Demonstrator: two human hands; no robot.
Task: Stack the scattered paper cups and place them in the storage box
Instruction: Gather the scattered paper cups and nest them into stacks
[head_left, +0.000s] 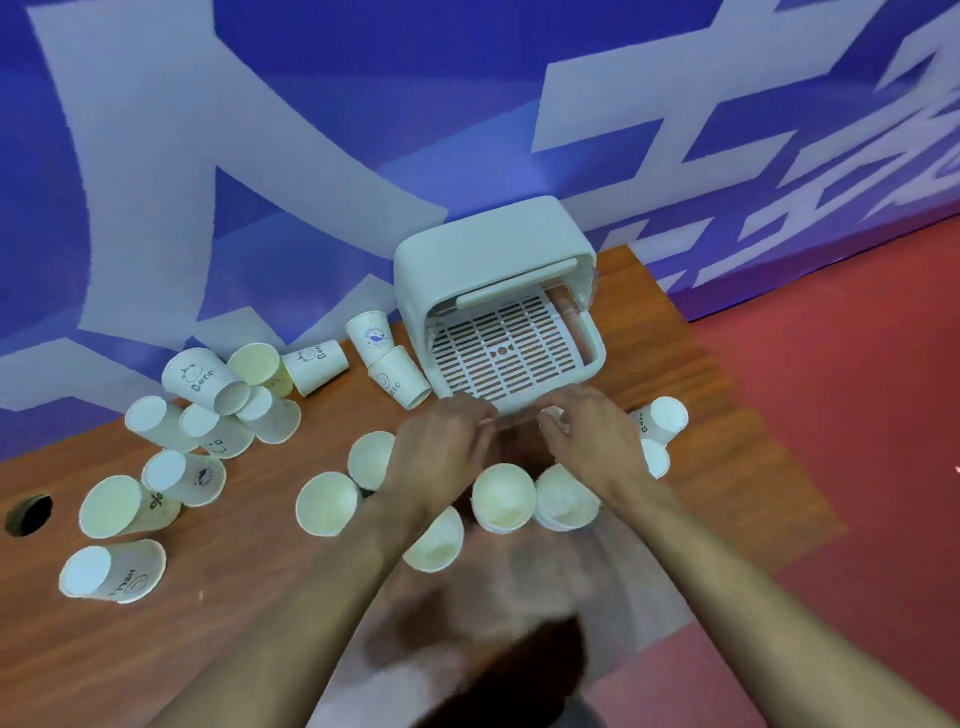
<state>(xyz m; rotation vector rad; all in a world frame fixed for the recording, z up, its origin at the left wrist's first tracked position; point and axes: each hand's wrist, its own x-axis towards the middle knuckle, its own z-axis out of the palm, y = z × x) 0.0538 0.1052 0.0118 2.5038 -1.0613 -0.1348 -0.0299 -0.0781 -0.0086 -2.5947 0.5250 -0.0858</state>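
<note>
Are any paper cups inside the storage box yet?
No: the storage box shows a bare slatted tray, and the paper cups in view all lie outside it on the wooden table.

Both my bare forearms reached far, left hand (441, 441) and right hand (587, 434) side by side, fingers bent inward, tips nearly meeting.

Head camera, steeply down over table (249, 639)

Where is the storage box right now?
In the head view, the storage box stands on the table, toward the right of its far edge by the blue wall, just beyond the left hand and right hand.
</note>
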